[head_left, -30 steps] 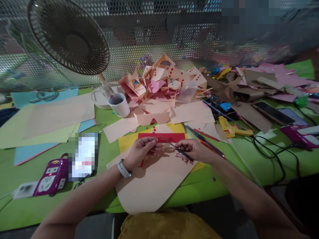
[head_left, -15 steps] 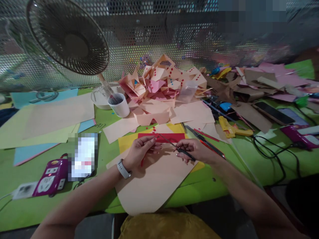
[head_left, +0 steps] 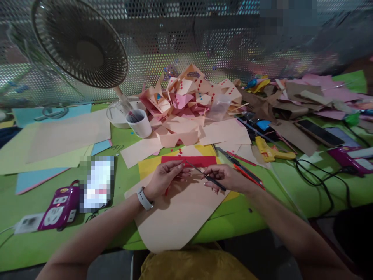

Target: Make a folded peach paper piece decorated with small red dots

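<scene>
My left hand (head_left: 167, 174), with a pale watch band on its wrist, is closed in a pinch. A bit of a red paper strip (head_left: 166, 191) shows below its palm; the rest is hidden by the fingers. My right hand (head_left: 223, 177) is closed round a slim pointed tool (head_left: 216, 182) with a black handle and thin metal end. The tool's tip reaches the left thumb and forefinger. Under both hands lies a large peach paper sheet (head_left: 177, 221). A red paper piece (head_left: 201, 161) lies just beyond them on yellow paper (head_left: 145, 167).
Behind is a heap of folded peach paper (head_left: 186, 93) with red dots, beside a white cup (head_left: 140, 123) and a fan (head_left: 87, 50). A phone (head_left: 100, 182) and purple power strip (head_left: 60, 208) lie left. A yellow glue gun (head_left: 269, 151) and cutters (head_left: 241, 167) are right.
My right hand and the slim tool have shifted slightly to the left. The left hand has hardly moved and stays pinched.
</scene>
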